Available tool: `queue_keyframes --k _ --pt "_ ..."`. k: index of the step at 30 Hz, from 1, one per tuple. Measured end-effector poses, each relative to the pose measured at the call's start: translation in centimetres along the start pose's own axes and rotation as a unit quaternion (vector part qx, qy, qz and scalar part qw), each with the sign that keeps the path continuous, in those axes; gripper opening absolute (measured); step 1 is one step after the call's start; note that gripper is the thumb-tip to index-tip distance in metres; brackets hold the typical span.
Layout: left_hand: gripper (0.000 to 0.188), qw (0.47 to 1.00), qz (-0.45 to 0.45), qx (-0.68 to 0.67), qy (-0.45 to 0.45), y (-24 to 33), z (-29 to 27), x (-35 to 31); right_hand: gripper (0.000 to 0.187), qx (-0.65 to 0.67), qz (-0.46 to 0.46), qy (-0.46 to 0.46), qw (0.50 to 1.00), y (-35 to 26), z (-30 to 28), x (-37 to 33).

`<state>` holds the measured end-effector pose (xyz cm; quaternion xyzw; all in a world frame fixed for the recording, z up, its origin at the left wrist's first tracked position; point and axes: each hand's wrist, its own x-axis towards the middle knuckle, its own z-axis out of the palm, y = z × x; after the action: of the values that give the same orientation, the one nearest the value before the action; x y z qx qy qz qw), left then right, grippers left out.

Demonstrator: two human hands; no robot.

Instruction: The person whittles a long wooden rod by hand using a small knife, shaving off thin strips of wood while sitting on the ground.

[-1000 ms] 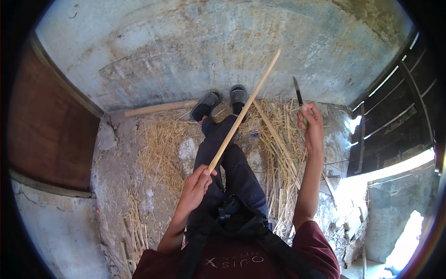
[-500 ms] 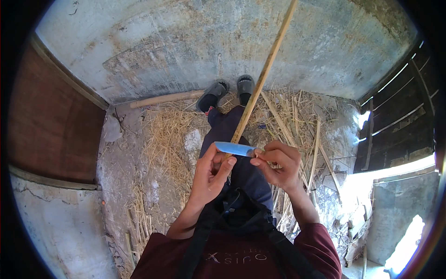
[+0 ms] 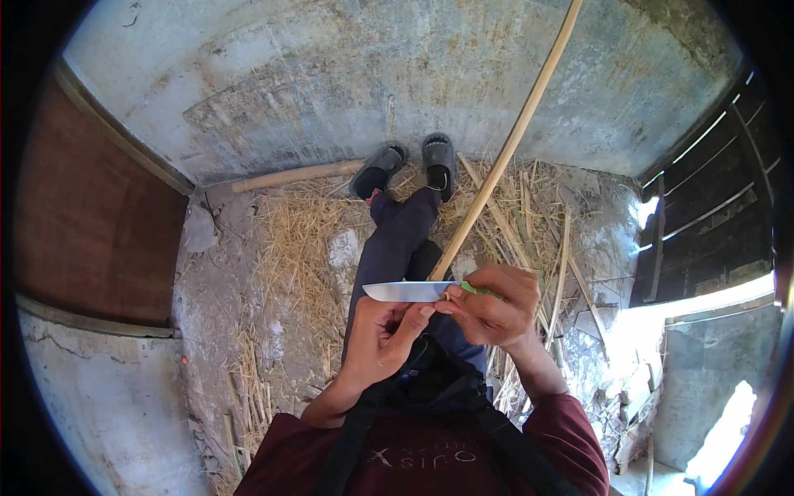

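A long, pale bamboo strip (image 3: 504, 165) slants up and to the right, away from my body. Its near end passes behind the blade of a knife (image 3: 405, 291), and my left hand (image 3: 376, 343) is closed around that end, thumb on top. In my right hand (image 3: 496, 307) the knife is gripped close to the blade's base, a bit of green handle showing between the fingers. The blade points left and lies across the strip, just above my left fingers. The strip's very end is hidden by my hands.
Straw and shavings (image 3: 302, 236) cover the floor around my feet. Loose bamboo strips (image 3: 562, 273) lie at the right, and a wooden pole (image 3: 298, 175) rests along the concrete wall (image 3: 331, 83). Brown panelling (image 3: 103, 207) stands left, dark slatted boards (image 3: 711, 207) right.
The bamboo strip's far part has swung to the right. Both hands have come slightly lower, and the knife has shifted left and down, its blade now looking paler.
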<state>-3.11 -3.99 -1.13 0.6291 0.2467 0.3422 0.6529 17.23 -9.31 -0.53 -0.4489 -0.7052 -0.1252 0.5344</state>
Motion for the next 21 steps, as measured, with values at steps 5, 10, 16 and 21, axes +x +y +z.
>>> queue_keyframes --k 5,10,16,21 --pt "0.015 0.998 0.035 0.056 0.024 0.6 -0.2 0.0 0.029 -0.008 0.013 0.016 1.0 -0.3 0.3 0.2" --pt "0.014 0.994 0.051 0.091 0.025 1.4 -0.3 0.0 0.028 -0.032 -0.007 0.035 0.999 -0.2 0.6 0.2" --pt "0.019 0.994 0.02 0.107 0.024 3.1 -0.3 0.2 0.024 -0.088 0.001 0.099 0.991 0.5 0.0 0.9" --pt "0.02 0.997 -0.003 0.083 0.005 1.4 -1.0 -0.9 0.025 -0.079 0.077 0.173 0.979 3.7 -2.3 2.7"
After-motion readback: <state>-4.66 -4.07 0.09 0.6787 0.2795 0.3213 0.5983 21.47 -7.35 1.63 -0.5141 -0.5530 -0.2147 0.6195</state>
